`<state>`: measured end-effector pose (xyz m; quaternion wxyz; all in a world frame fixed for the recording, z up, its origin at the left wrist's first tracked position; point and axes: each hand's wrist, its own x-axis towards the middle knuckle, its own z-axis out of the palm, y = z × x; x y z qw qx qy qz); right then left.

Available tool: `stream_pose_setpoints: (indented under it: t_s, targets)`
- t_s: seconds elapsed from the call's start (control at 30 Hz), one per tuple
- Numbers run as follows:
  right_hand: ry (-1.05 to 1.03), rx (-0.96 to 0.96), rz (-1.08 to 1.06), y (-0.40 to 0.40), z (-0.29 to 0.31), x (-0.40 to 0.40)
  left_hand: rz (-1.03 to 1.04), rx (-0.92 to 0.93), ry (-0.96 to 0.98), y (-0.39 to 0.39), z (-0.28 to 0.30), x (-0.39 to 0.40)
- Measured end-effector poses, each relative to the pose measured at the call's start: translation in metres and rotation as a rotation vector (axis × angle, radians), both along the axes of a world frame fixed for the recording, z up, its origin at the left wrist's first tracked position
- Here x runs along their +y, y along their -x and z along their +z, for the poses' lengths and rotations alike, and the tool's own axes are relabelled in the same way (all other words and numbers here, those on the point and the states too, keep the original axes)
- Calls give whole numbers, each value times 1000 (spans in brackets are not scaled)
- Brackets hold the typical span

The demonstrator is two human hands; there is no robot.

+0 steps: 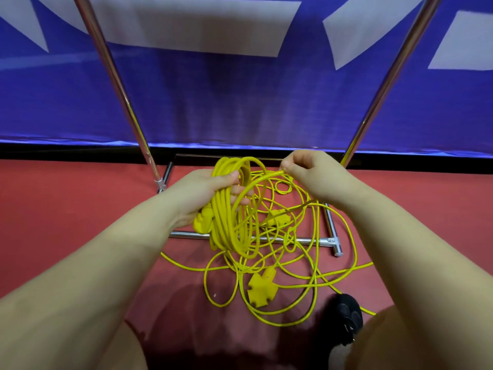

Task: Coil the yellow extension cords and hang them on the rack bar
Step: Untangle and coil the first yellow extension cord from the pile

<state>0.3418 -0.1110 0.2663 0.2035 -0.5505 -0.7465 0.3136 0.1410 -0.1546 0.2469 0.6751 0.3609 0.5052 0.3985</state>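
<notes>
My left hand (210, 194) grips one coil (232, 209) of yellow cord; my right hand (306, 172) pinches a loose strand (266, 177). More cord (314, 263) and two yellow sockets (260, 285) lie tangled on the red floor (80, 209) across the rack (320, 240) base.

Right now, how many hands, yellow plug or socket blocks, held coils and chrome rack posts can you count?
Hands: 2, the left hand and right hand
Plug or socket blocks: 3
Held coils: 1
Rack posts: 2
Total: 8
</notes>
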Motion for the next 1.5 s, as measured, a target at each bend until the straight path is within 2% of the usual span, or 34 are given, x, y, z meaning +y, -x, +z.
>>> stream_pose_setpoints:
  t_s: [0.1, 0.17, 0.43, 0.6, 0.77, 0.87, 0.97, 1.03, 1.1, 1.27, 1.33, 1.4, 1.5]
  targets:
    - [-33, -127, 79, 4, -3, -1, -39, 16, -4, -3, -2, -2]
    - [-48, -142, 106, 7, -5, -3, -49, 48, -17, -6, -3, -4]
    - [-194, 92, 1, 21, -5, -11, -133, 106, -36, -14, -5, -11]
    - [-185, 203, -36, 21, -2, -11, -168, 87, -31, -20, -4, -15]
    - [-80, 231, 32, 21, 1, -10, -129, 60, -43, -20, -1, -15]
    - [-75, 206, 52, 22, 2, -10, -128, 97, -71, -20, -2, -16]
    - [-88, 210, 46, 21, 2, -12, -133, 47, -65, -20, -3, -16]
    - [-112, 144, 26, 19, 1, -13, -93, 35, -60, -18, -3, -14]
    - [-84, -33, 42, 15, -2, -12, -32, 45, -76, -15, -3, -11]
    - [248, -620, 216, -1, -18, -9, 175, -14, -111, 0, 3, 1]
    - [293, -735, 283, -3, -22, -13, 285, -84, -105, 6, 6, 5]
    - [312, -640, 275, -3, -24, -13, 359, -101, -112, 11, 7, 7]
    - [491, -70, 101, 3, -18, -12, 372, 2, -139, 12, 7, 8]
